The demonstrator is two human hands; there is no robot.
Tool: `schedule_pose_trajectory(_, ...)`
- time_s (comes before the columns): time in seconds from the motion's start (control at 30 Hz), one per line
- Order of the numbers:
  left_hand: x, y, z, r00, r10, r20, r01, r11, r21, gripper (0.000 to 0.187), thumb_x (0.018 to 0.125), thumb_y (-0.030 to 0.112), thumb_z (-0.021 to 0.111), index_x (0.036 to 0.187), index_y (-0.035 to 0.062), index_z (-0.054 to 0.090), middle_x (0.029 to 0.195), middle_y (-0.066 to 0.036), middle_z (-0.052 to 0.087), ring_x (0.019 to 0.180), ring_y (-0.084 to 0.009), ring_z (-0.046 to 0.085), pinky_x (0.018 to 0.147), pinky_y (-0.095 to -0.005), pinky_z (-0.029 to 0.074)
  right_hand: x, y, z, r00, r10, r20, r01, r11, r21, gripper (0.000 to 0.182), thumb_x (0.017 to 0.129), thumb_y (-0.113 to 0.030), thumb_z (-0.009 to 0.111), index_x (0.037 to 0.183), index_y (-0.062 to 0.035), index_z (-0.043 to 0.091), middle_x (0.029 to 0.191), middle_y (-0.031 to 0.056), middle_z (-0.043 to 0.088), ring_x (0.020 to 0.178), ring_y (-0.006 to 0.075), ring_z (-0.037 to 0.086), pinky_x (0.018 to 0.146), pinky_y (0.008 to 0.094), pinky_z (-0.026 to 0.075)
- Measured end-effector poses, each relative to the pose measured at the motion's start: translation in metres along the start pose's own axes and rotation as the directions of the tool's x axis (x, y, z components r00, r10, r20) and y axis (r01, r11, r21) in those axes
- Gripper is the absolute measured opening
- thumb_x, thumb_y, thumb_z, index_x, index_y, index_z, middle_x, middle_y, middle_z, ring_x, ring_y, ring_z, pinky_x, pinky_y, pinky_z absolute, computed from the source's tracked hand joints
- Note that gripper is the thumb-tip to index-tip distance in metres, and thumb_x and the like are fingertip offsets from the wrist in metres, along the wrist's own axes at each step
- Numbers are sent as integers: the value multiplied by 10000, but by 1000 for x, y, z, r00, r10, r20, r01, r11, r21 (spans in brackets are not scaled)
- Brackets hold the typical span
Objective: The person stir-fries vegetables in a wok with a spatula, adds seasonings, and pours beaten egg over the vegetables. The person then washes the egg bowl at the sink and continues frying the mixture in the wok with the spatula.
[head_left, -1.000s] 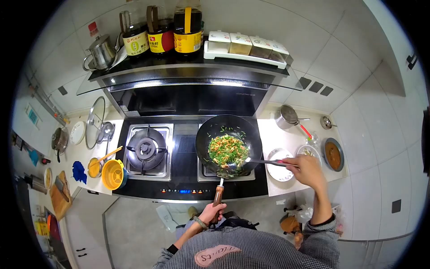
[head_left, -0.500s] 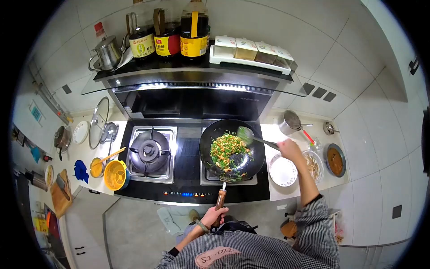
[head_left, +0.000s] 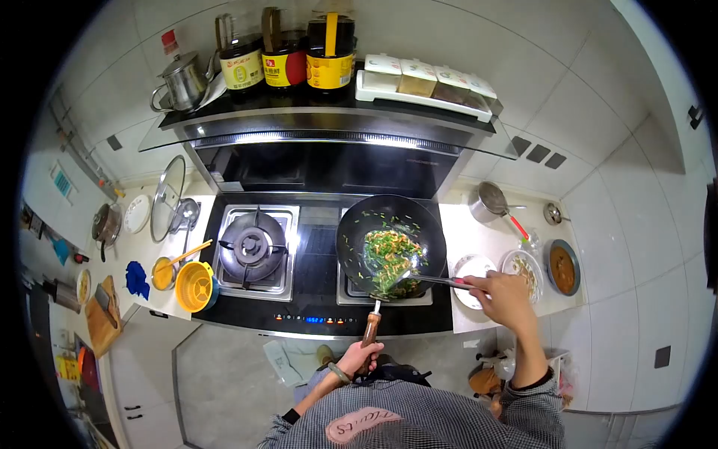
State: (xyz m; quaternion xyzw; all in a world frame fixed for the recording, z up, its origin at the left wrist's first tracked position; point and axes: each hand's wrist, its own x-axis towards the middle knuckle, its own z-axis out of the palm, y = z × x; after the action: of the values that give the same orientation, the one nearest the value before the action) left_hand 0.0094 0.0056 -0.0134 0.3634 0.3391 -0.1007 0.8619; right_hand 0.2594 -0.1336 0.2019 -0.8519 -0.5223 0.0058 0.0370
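My left hand (head_left: 362,358) is closed round the wooden handle of a black wok (head_left: 351,224), which sits on the right burner. Chopped green vegetables with pale and orange shreds (head_left: 393,251) lie in the wok. My right hand (head_left: 502,297) grips the handle of a metal spatula (head_left: 441,280). The blade is low in the near part of the wok, among the greens. Partly behind my right hand, a white plate (head_left: 470,271) rests on the counter. Close by stands a bowl of pale shreds (head_left: 525,271).
A bowl of brown sauce (head_left: 562,268) and a saucepan (head_left: 490,200) stand on the right counter. The left burner (head_left: 254,247) has a yellow strainer (head_left: 196,288) and a glass lid (head_left: 169,196) on its left. Large sauce bottles (head_left: 284,63) line the shelf above.
My right hand has moved down and slightly right. The spatula blade has swung from the wok's far right to its near side, and the greens have shifted right. My left hand keeps its hold.
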Motion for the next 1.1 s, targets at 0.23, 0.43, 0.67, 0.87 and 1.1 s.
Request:
schedule_pose_trajectory(0.23, 1, -1, -2, 1000, 4, -1, -3, 999, 33, 249, 877, 238, 621, 754, 69, 486, 623, 5, 486, 494, -107, 518, 463, -253, 444, -9, 4, -21, 988, 153, 2, -153, 988, 6, 219, 832, -253, 624, 1034, -224, 703, 699, 94, 607, 646, 290, 595, 604, 402, 452)
schedule_pose_trajectory(0.43, 4, -5, -4, 1000, 8, 7, -8, 1000, 14, 251, 876, 241, 625, 759, 70, 481, 625, 4, 480, 495, -111, 517, 457, -254, 435, 5, 1, 38, 980, 139, -141, -142, 990, -12, 175, 830, -261, 604, 957, -218, 716, 692, 112, 597, 609, 306, 603, 563, 424, 462)
schedule_pose_trajectory(0.67, 3, -2, -3, 1000, -1, 1, 1, 1000, 23, 248, 880, 232, 622, 747, 88, 469, 620, 9, 476, 499, -97, 502, 454, -245, 421, 6, 12, 4, 984, 165, -64, -171, 979, -108, 190, 828, -239, 619, 990, -211, 714, 712, 99, 588, 646, 296, 600, 574, 413, 449)
schedule_pose_trajectory(0.87, 7, -8, -5, 1000, 15, 2, -15, 1000, -17, 256, 870, 232, 635, 726, 91, 477, 612, 7, 482, 494, -109, 508, 450, -254, 418, 46, 13, 29, 953, 293, -81, -295, 955, -10, 208, 868, -258, 544, 980, -148, 680, 760, 165, 661, 722, 358, 646, 658, 471, 498)
schedule_pose_trajectory(1.1, 5, -6, -4, 1000, 19, 8, -20, 999, 37, 273, 873, 242, 633, 718, 87, 470, 596, 2, 483, 472, -114, 499, 444, -253, 413, 124, 58, 76, 909, 416, -2, -416, 909, 22, 275, 875, -283, 527, 830, -64, 686, 791, 206, 660, 739, 388, 640, 698, 480, 501)
